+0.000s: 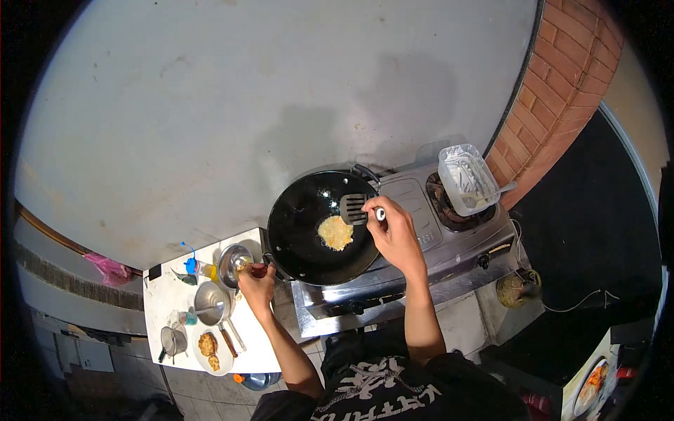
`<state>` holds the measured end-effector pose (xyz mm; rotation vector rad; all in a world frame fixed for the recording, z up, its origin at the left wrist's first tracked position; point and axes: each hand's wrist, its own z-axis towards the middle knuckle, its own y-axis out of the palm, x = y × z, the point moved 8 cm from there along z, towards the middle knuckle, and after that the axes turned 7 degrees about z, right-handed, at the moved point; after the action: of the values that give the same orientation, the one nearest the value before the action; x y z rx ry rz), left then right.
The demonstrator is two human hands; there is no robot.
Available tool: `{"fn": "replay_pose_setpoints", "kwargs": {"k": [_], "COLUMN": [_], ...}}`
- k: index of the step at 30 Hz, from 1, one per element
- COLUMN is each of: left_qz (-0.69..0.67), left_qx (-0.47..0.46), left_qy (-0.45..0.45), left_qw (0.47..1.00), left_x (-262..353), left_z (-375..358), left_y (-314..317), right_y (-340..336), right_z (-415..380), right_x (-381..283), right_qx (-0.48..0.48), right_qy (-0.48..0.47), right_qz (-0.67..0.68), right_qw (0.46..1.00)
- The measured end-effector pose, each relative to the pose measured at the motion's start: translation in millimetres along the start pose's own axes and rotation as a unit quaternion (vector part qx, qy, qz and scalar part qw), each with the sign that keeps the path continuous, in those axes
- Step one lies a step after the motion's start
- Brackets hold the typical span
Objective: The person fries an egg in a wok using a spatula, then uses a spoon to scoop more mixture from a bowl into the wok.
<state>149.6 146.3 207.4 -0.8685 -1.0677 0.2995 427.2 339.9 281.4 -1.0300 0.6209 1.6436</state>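
Nearest the body, a white plate (224, 355) was set at the table's (159, 317) edge, with browned fried pieces (207, 344) laid on it. Beside it were placed a metal strainer (174, 341), its contents too small to be made out, and a brown-handled utensil (228, 340). Beyond these, a metal pan (203, 291) was seen with a spoon-like tool lying inside.

Farther on, by a yellow bottle (208, 271) with a blue cap, a metal bowl (227, 261) was partly covered by the left hand (257, 286). The left fingers were bent close to the wok's side handle; whether anything was pinched by them could not be told.

In the black wok (295, 224), set on the stove (401, 193), a pale yellow fritter (335, 233) lay flat near the middle. A slotted spatula (353, 209) was held just above or against it, its handle wrapped by the curled fingers of the right hand (394, 235).

Farthest right, over the other burner, a clear plastic container (463, 158) was left smeared with whitish residue, a spoon (504, 188) leaning across its rim.
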Motion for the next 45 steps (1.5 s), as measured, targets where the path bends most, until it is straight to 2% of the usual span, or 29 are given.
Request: {"fn": "replay_pose_setpoints", "kwargs": {"k": [6,15,18,23,27,29,32,36,38,40,43,44,45], "left_qz": [0.000,-0.002,0.004,0.009,-0.008,-0.005,-0.005,-0.008,-0.007,-0.005,-0.010,-0.012,-0.014], "left_qx": [-0.002,-0.006,-0.008,-0.014,-0.017,-0.018,-0.019,-0.020,-0.020,-0.022,-0.020,-0.023,-0.025], "left_qy": [0.005,0.015,0.025,0.023,0.015,0.017,0.018,0.014,0.011,0.010,0.018,0.018,0.017], "left_qw": [1.000,1.000,1.000,1.000,1.000,1.000,1.000,1.000,1.000,1.000,1.000,1.000,0.999], "left_x": [5,5,6,5,-1,0,1,-1,-1,-2,0,-1,-1], "left_z": [0,0,-1,1,0,-1,0,0,0,-1,0,0,0], "left_y": [-2,-2,-3,-2,0,-1,0,0,0,0,1,1,1], "right_y": [7,16,22,41,52,53,57,53,42,35,19,18,18], "right_z": [-2,6,18,35,37,37,36,33,34,35,36,34,31], "right_x": [12,-11,-7,7,21,27,33,19,8,5,-2,0,10], "right_qx": [-0.032,-0.029,-0.056,-0.157,-0.174,-0.145,-0.152,-0.170,-0.148,-0.138,-0.039,-0.038,-0.045], "right_qy": [0.040,-0.048,-0.017,0.011,0.018,0.020,0.043,0.029,0.004,0.029,-0.036,-0.036,0.026], "right_qz": [-0.012,-0.135,-0.158,-0.208,-0.212,-0.199,-0.189,-0.181,-0.169,-0.153,-0.077,-0.078,-0.078], "right_qw": [0.999,0.989,0.986,0.965,0.962,0.969,0.969,0.968,0.974,0.978,0.996,0.996,0.996]}}
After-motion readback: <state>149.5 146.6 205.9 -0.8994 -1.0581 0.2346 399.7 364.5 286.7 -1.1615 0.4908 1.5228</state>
